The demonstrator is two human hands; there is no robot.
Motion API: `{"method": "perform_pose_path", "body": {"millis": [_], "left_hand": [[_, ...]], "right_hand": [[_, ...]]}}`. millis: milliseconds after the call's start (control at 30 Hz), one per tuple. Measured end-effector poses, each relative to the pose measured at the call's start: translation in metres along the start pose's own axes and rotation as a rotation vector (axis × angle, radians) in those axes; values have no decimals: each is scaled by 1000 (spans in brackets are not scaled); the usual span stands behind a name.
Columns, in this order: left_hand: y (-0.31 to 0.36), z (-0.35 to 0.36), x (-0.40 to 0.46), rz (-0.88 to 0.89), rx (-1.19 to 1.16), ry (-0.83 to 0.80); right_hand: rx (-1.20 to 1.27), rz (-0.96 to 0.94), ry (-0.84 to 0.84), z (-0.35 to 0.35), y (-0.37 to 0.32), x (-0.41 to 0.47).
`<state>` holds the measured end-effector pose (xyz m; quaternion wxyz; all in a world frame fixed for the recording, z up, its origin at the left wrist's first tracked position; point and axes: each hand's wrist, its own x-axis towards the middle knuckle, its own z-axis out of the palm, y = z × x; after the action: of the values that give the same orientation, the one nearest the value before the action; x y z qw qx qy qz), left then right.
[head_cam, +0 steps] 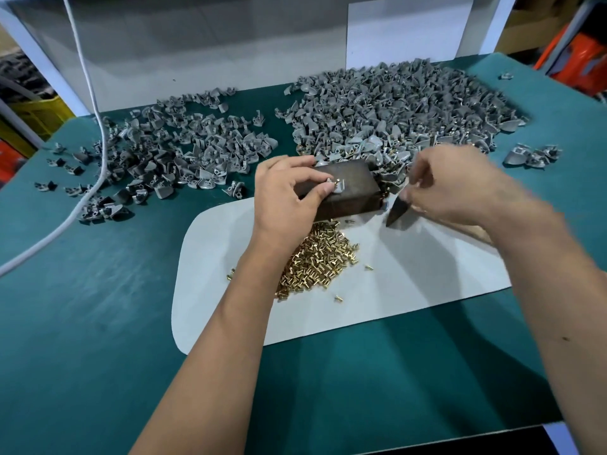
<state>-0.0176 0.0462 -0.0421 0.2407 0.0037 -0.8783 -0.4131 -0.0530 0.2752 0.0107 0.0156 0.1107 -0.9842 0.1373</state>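
Note:
A dark block (351,192) stands on a white sheet (410,284) at the middle of the green table. My left hand (289,195) pinches a small grey metal part (336,187) with a brass rivet in it on top of the block. My right hand (460,188), blurred, grips a dark pointed tool (397,211) with its tip near the block's right side. A heap of brass rivets (315,257) lies on the sheet below the block, partly hidden by my left forearm.
Two big piles of grey metal parts lie behind the block, one at the left (170,152) and a larger one at the right (410,106). A white cable (82,198) crosses the left of the green table (98,323). A white panel stands at the back.

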Motion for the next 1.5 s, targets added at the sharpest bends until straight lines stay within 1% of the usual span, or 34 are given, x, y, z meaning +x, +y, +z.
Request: {"method": "perform_pose_path", "body": {"millis": [67, 100, 167, 267, 333, 400, 500, 567, 667, 733, 800, 867, 900, 933, 1000, 1033, 1067, 1100, 1133, 1200, 1233, 1267, 1300, 1333, 1367, 1433, 1500], "left_hand": [[-2, 0, 1, -54, -61, -24], [-2, 0, 1, -72, -98, -33], [-2, 0, 1, -88, -144, -32], [-4, -2, 1, -96, -167, -20], [-4, -2, 1, -100, -169, -27], [-3, -1, 0, -101, -167, -40], [-1, 0, -1, -100, -173, -50], [-1, 0, -1, -95, -163, -53], [2, -2, 0, -91, -133, -56], [2, -2, 0, -84, -126, -59], [2, -2, -1, -78, -126, -62], [1, -2, 0, -94, -140, -58], [1, -2, 0, -103, -145, -55], [1, -3, 0, -106, -145, -55], [2, -3, 0, -110, -142, -61], [3, -2, 0, -116, -141, -62], [4, -2, 0, -122, -142, -57], [4, -3, -1, -124, -142, -51], [3, -2, -1, -122, -142, -50], [2, -3, 0, -110, -145, -51], [2, -4, 0, -104, -146, -50], [2, -4, 0, -103, -149, -47], [2, -4, 0, -108, -153, -45], [3, -4, 0, -116, -158, -48], [4, -4, 0, -123, -159, -54], [4, -4, 0, -127, -153, -55], [2, -3, 0, -107, -154, -60]], "right_hand": [[-170, 75, -161, -3, 12, -3], [-182, 87, -190, -2, 14, -5], [-122, 76, -195, 2, 13, -8], [-130, 54, -190, 4, 15, -8], [-81, 66, -153, -4, 15, -7], [16, 56, -77, -14, 12, -5], [166, -27, 62, -22, -6, -7], [247, -93, 98, -20, -23, -12], [232, -175, 59, -11, -44, -13], [189, -219, 74, -12, -51, -10], [222, -251, 167, -17, -55, -8], [275, -285, 316, -20, -58, -9], [261, -298, 348, -18, -59, -10], [197, -299, 323, -13, -60, -11], [4, -273, 172, -3, -61, -11], [-55, -254, 117, -2, -59, -9], [-78, -241, 102, -5, -57, -7], [-87, -234, 115, -9, -56, -5], [-59, -235, 170, -12, -53, -4], [65, -234, 352, -13, -53, -6], [82, -251, 386, -11, -55, -9], [43, -270, 343, -5, -58, -10], [-17, -277, 248, 0, -61, -12], [-48, -253, 171, 3, -62, -12], [-66, -230, 130, 0, -61, -11], [-79, -237, 157, -10, -58, -6], [0, -242, 294, -14, -58, -7]]}}
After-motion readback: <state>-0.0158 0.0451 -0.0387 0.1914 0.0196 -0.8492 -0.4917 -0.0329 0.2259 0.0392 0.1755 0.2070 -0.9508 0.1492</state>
